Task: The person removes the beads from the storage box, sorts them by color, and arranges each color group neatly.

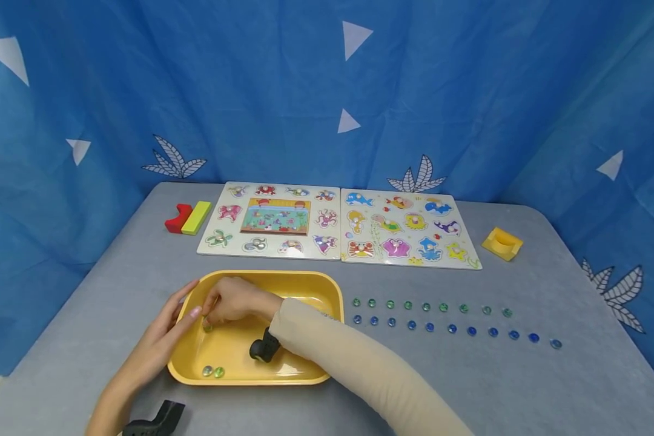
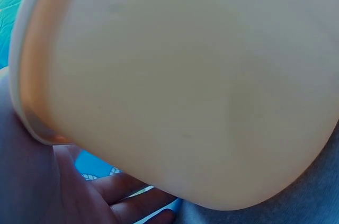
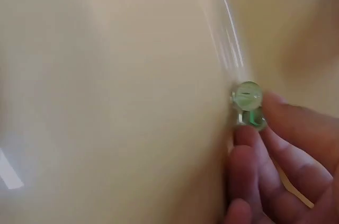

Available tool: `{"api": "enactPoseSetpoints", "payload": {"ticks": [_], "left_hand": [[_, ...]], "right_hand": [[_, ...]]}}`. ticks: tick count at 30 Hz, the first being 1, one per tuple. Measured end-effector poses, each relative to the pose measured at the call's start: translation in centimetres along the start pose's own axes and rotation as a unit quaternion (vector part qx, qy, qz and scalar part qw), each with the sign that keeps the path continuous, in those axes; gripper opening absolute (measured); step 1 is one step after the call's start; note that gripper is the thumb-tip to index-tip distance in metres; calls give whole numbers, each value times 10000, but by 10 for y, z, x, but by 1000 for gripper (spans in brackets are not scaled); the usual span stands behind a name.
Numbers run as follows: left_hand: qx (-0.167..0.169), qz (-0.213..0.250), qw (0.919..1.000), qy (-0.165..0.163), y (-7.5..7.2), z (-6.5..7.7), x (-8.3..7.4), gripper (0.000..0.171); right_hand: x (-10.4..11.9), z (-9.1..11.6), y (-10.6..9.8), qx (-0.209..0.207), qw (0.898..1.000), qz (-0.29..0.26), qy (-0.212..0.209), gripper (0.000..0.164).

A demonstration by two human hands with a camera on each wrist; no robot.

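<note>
My left hand (image 1: pixel 160 336) grips the left rim of a yellow tray (image 1: pixel 289 380), its thumb over the edge and fingers outside. In the left wrist view, the tray's pale wall (image 2: pixel 159 75) fills most of the picture. Inside the tray, at its left end, my right hand (image 1: pixel 242 301) has thumb and fingertips around a clear green glass bead (image 3: pixel 254 118). Another light green bead (image 3: pixel 248 96) touches it, beside the thumb tip. A greyish bead (image 1: pixel 208 370) and a green bead (image 1: pixel 219 372) lie in the tray's near left corner.
Right of the tray run a row of green beads (image 1: pixel 426 307) and a row of blue beads (image 1: pixel 430 327). Two puzzle boards (image 1: pixel 327 248) (image 1: pixel 349 257) lie behind. Red (image 1: pixel 178 218) and lime (image 1: pixel 197 218) blocks stand back left, a yellow block (image 1: pixel 502 243) back right.
</note>
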State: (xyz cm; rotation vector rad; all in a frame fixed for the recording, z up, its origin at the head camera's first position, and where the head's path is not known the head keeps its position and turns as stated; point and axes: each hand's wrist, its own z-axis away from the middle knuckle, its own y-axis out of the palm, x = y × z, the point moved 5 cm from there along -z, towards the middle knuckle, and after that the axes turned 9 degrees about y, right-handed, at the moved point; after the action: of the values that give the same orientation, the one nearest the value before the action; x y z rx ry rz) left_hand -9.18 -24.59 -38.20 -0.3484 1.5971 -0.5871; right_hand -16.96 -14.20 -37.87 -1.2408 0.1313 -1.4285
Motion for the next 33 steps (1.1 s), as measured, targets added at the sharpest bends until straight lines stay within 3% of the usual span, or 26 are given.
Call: {"api": "enactPoseSetpoints", "payload": {"ticks": [10, 22, 28, 33], "left_hand": [[0, 35, 10000, -32, 0, 1, 0, 56], [-23, -158, 9999, 20, 0, 0, -1, 54], [-33, 96, 9998, 162, 0, 1, -2, 48], [-84, 219, 9993, 280, 0, 0, -2, 47]], "right_hand": [[-2, 4, 3, -807, 9948, 338, 516, 12], [-2, 6, 4, -964, 9933, 8, 631, 4], [-1, 10, -4, -609, 9941, -780, 448, 6], [-5, 19, -27, -403, 9872, -1544, 27, 5]]}}
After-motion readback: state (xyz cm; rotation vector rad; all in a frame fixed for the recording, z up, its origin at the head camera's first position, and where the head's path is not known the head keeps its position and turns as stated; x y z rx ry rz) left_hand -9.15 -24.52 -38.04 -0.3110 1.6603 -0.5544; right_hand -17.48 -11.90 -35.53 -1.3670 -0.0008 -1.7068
